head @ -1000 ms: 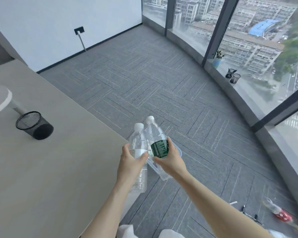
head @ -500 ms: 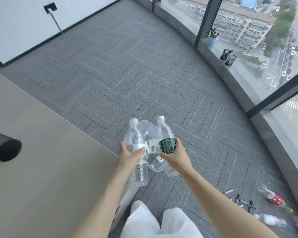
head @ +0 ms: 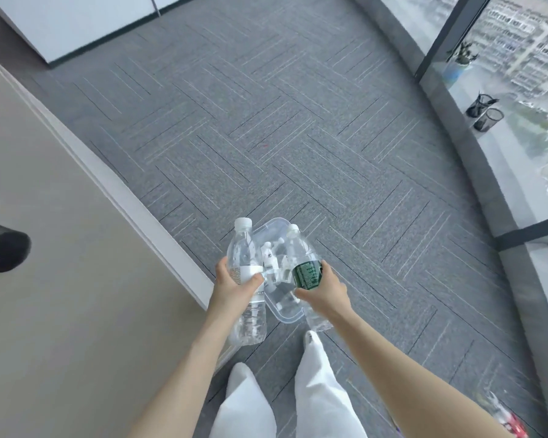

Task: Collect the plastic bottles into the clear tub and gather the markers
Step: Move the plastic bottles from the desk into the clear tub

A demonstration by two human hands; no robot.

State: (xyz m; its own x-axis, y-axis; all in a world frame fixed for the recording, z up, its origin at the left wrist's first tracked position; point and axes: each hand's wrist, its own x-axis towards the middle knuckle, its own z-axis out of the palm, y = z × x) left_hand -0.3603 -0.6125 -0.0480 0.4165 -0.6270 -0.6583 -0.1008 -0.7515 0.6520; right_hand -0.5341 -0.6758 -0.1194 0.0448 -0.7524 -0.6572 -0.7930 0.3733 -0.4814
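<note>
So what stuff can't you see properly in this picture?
- Clear tub: head view, its contents are blurred and half hidden behind the two bottles.
- Black mesh cup: cut off by the left edge.
- Red-labelled bottle: blurred, cut by the bottom edge.

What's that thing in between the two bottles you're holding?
In the head view, the clear tub sits on the carpet between the white-label bottle in the left hand and the green-label bottle in the right hand, with bottles already inside.
</note>
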